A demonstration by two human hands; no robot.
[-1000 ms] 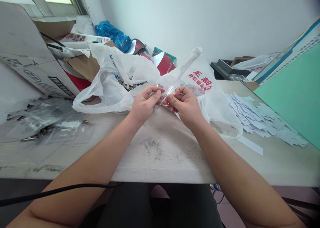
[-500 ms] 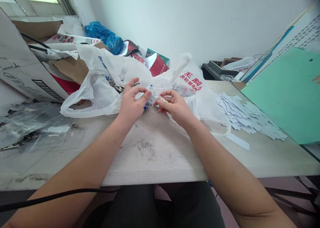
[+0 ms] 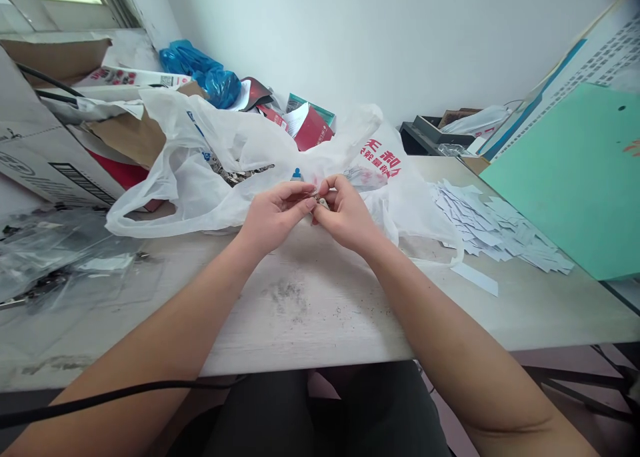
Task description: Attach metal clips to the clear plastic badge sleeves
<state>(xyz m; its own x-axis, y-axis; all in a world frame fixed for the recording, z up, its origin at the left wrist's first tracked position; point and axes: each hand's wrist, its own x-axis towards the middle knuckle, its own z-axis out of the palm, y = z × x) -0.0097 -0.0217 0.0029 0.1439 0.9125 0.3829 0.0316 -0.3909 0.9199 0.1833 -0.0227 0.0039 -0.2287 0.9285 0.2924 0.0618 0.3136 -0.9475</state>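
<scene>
In the head view, both my hands meet over the worktop. Call that spot the middle of a clock, with 12 by the wall. My right grip pinches a small shiny piece between thumb and finger. It is so tiny that I can't tell what it is. My left grip is curled in close, its tips right by the shiny piece, but I can't tell if it holds anything.

At 10 o'clock, just past my left grip, a white plastic bag gapes, with lots of little metal pieces inside. At 2 o'clock is a white bag with red writing. Straight up at 12 is a red card, and a crumpled blue bag is between 10 and 11.

Over at 3 o'clock lies a messy heap of paper slips, with a big green sheet farther out. One white strip lies near 4. Between 8 and 9 are flat, see-through bags with dark bits in them, and a cardboard box stands a bit above 9. Dark specks dot the worktop between 6 and 7. A black cable crosses my left arm between 7 and 8.
</scene>
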